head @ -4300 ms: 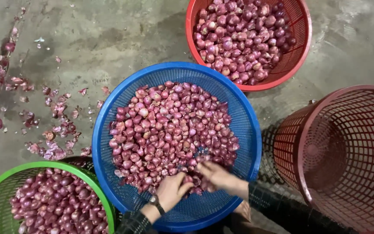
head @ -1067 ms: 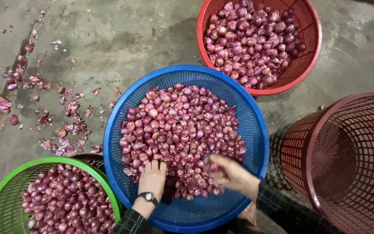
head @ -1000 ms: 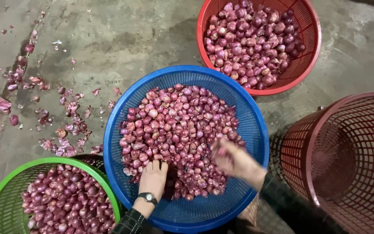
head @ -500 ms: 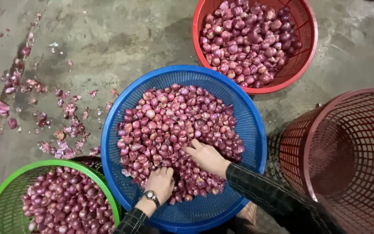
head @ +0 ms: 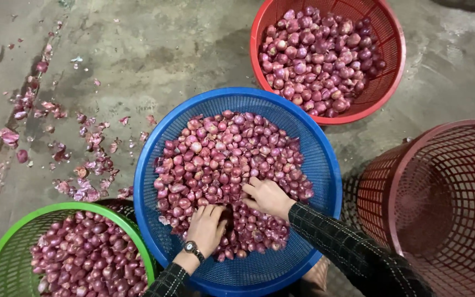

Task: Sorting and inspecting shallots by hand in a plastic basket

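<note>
A big blue mesh basket (head: 320, 159) sits in front of me, heaped with small purple-red shallots (head: 221, 159). My left hand (head: 207, 225), with a wristwatch, lies palm down on the shallots near the basket's front, fingers spread into the pile. My right hand (head: 268, 197) rests just to its right on the heap, fingers pointing left toward the other hand. Whether either hand grips a shallot is hidden beneath the palms. Both sleeves are dark with a thin check.
A red basket (head: 391, 60) of shallots stands at the back right. A green basket (head: 39, 214) of shallots is at the front left. A dark red mesh bin (head: 441, 198) lies at the right. Shallot skins (head: 83, 159) litter the concrete floor at left.
My right hand has swept from the basket's right side leftward across the heap to beside my left hand. My left hand has stayed near the front of the pile.
</note>
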